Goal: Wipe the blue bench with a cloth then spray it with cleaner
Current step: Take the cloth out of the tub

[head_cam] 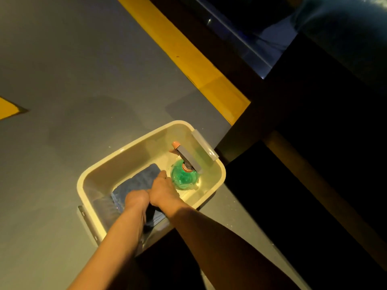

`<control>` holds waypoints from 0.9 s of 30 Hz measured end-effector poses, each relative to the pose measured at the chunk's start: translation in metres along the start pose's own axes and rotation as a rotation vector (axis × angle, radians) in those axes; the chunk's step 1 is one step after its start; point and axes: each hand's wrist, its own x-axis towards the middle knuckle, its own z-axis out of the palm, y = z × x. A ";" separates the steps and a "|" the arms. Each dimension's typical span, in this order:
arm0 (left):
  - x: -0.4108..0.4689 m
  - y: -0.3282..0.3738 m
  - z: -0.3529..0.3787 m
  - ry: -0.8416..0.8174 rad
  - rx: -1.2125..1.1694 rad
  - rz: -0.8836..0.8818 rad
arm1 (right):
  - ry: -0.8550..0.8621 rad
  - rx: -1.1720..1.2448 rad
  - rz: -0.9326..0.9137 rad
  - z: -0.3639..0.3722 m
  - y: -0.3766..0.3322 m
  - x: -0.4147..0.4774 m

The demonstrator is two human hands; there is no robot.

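Note:
A cream plastic tub (pixel 134 151) stands on the grey floor. Inside it lies a folded blue cloth (pixel 137 183), and beside that stands a spray bottle of green cleaner (pixel 184 177) with a grey and orange trigger head. Both my hands reach down into the tub. My left hand (pixel 137 198) is curled over the near part of the cloth. My right hand (pixel 162 190) lies on the cloth's right side, its fingers bent down onto it, just left of the bottle. The blue bench (pixel 343 28) shows dimly at the top right.
A broad yellow stripe (pixel 188 59) crosses the grey floor diagonally behind the tub. Dark furniture and deep shadow fill the right side. The tub has grey latch handles at its far right end (pixel 204 146) and its near left end.

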 end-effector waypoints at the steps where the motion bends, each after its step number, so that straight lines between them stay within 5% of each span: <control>1: 0.001 -0.001 -0.001 -0.008 -0.020 -0.002 | 0.013 0.006 0.028 0.000 -0.001 0.001; 8: -0.017 -0.020 -0.023 -0.024 -0.299 -0.017 | -0.058 -0.041 0.017 0.002 -0.010 -0.010; 17: -0.068 0.001 -0.034 -0.115 -0.305 0.021 | -0.013 0.223 -0.224 -0.047 -0.026 -0.070; 22: -0.110 0.013 -0.049 -0.337 -0.249 0.127 | 0.102 0.284 -0.334 -0.111 -0.036 -0.127; 27: -0.177 0.043 -0.070 -0.646 -0.434 0.296 | 0.196 0.364 -0.473 -0.180 -0.036 -0.201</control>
